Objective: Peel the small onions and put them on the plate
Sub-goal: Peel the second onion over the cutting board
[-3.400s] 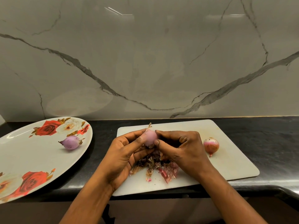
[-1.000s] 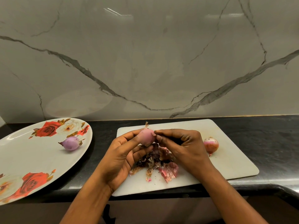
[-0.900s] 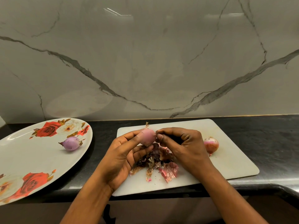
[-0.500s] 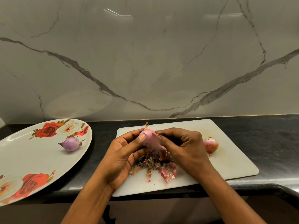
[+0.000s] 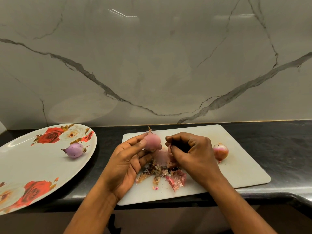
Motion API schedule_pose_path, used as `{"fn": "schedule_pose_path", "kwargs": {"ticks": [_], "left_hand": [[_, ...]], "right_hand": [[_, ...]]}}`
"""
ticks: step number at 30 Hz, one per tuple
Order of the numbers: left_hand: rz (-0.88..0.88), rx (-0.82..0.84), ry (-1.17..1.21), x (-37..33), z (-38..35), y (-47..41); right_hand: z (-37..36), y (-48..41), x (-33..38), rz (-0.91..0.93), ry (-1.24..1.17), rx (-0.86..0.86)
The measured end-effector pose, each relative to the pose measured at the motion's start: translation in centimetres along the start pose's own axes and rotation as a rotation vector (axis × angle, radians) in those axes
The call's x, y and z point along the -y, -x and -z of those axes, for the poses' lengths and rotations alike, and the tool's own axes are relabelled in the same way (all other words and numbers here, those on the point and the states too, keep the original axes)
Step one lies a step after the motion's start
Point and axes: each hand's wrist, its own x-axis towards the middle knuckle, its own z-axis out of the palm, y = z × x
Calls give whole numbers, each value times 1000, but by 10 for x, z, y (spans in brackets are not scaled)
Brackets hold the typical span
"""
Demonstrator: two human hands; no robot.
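My left hand (image 5: 125, 164) holds a small pink onion (image 5: 152, 141) by thumb and fingers above the white cutting board (image 5: 236, 166). My right hand (image 5: 192, 154) is just to its right, fingers pinched on a pink strip of skin (image 5: 163, 157) that hangs below the onion. A pile of peeled skins (image 5: 162, 174) lies on the board under both hands. Another onion (image 5: 220, 151), partly in its skin, rests on the board to the right. One peeled purple onion (image 5: 74, 150) lies on the rose-patterned plate (image 5: 25, 166) at the left.
The board and plate sit on a black counter (image 5: 278, 141) against a marble wall (image 5: 152, 65). The plate overhangs the counter's front edge at the left. The counter's front edge curves at the lower right.
My right hand has pulled away from the onion to the right, and a layer of skin has come off and hangs down. The left hand keeps its hold on the onion.
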Motion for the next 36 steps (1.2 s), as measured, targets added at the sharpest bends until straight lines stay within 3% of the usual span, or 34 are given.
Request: {"fn": "schedule_pose_path", "kwargs": {"ticks": [9,24,36], "left_hand": [[-27,26,-131,-1,-2,2],[-5,91,-142,-1,3,1],[24,97,-121,-3,0,4]], "right_hand": [[-1,-2,6,36,-84,110],[2,-2,4,-26,-237,131],[1,-5,3,25,-110,53]]}}
